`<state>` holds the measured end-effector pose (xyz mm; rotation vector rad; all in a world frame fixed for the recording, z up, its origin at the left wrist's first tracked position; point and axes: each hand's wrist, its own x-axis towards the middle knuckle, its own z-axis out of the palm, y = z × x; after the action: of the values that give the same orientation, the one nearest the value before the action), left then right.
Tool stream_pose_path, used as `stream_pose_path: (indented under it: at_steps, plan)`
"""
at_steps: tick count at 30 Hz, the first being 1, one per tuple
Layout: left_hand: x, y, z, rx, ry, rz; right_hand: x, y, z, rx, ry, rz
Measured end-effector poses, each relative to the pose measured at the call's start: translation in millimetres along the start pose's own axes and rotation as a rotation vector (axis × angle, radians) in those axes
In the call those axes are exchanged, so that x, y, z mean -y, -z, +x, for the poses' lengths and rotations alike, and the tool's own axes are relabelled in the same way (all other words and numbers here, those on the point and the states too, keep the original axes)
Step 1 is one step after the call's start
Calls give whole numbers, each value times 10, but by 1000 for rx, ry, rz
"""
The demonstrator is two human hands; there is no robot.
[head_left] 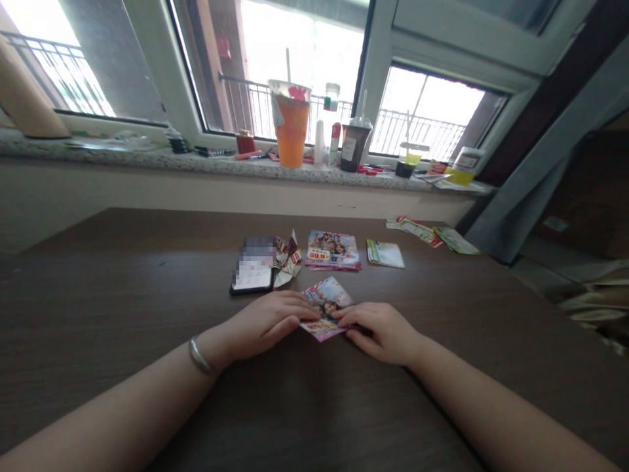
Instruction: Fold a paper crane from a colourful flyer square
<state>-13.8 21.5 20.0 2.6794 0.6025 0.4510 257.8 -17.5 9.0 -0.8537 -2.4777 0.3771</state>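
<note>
A small colourful printed paper [326,301] lies on the dark wooden table [122,308], partly folded. My left hand [265,322] rests on its left edge with the fingers stretched flat and pressed on the paper. My right hand [381,330] is at the right edge, its fingertips curled and pinching the paper's near corner. A silver bangle [199,356] is on my left wrist.
Behind the paper lie a phone [253,267], a crumpled folded paper piece [289,259], a stack of printed leaflets [333,250] and green leaflets [386,254], with more [417,229] at the far right. The window sill holds an orange cup [291,124], a dark drink [354,144] and small bottles.
</note>
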Motion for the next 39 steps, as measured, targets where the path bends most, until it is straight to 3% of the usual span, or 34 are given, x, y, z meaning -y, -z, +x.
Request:
stream_pose_path:
  at_steps: [7, 12, 25, 29, 33, 39]
  plan:
    - [-89, -12, 79, -9, 22, 35, 0, 51, -3, 126, 63, -46]
    - [-182, -97, 97, 24, 25, 228, 40, 41, -2, 186, 106, -175]
    - [-450, -126, 67, 116, 195, 490, 187, 47, -15, 222, -16, -358]
    - [-474, -117, 68, 180, 249, 506, 208, 44, -7, 217, -51, -375]
    - [-518, -85, 45, 155, 264, 468, 198, 14, -3, 177, -52, -359]
    - [-633, 15, 52, 167, 157, 244, 152, -56, 6, 103, -23, -236]
